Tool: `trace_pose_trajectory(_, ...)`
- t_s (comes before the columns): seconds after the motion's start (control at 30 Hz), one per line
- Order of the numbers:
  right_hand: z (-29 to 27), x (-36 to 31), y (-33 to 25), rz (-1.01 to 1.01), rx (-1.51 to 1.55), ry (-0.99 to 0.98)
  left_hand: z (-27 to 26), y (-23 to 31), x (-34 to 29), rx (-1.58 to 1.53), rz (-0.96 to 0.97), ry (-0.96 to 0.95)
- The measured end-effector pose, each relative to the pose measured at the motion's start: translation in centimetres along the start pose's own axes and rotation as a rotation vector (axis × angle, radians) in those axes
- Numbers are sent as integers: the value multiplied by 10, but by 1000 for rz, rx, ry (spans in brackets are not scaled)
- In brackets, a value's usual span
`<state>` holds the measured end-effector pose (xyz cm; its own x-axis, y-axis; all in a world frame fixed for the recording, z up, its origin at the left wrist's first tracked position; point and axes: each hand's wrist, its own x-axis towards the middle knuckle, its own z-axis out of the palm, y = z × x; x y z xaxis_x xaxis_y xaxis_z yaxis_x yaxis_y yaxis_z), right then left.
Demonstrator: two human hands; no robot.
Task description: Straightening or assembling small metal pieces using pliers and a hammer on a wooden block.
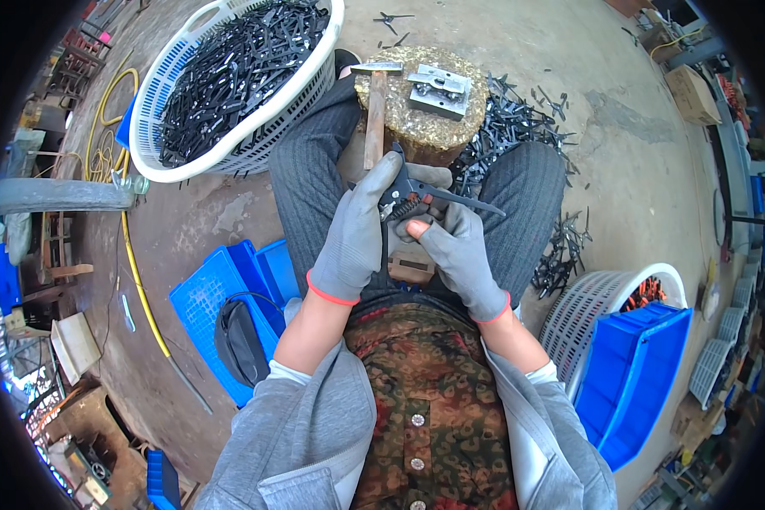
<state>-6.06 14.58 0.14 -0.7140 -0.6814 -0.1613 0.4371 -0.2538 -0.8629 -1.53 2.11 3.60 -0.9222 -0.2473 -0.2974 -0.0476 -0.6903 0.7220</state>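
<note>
The fingers of the left hand (357, 221) are closed around the black pliers (418, 187), its thumb on the near side and other fingers showing beyond the tool. The fingers of the right hand (463, 246) are curled close under the lower handle, near a dark coil spring (407, 207); whether they pinch anything, I cannot tell. The pliers are held up in front of the body, above the gap between the knees, one handle pointing to the right. Both hands wear grey gloves with red cuffs, and the right thumb's tip is bare.

Just beyond the hands stands a round stump (397, 127). A hammer (376, 119) lies over its left side, head on the top and wooden handle reaching back toward the left hand. To the right of the hammer, on the stump, sits a metal block (439, 92).

Black parts (514, 127) are heaped on the floor (629, 187) right of the stump, with more scattered beside the right leg. At the upper left, a white basket (276, 109) is filled with similar black pieces. Left of the body, a black pouch (240, 340) rests on a blue crate (204, 293), and a yellow hose (141, 297) runs along the floor farther out. To the right, another blue crate (625, 382) stands against a second white basket (574, 310) with orange pieces (646, 293) inside
</note>
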Motion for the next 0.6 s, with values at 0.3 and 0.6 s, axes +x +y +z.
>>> trace_pose_trajectory(0.3, -73, 19, -63, 125, -488, -194, -6, -4, 0, -72, -125, -52)
trace_pose_trajectory(0.6, -51, -2, -36, 556, -562, -339, -27, -19, 4, 51, -340, -91)
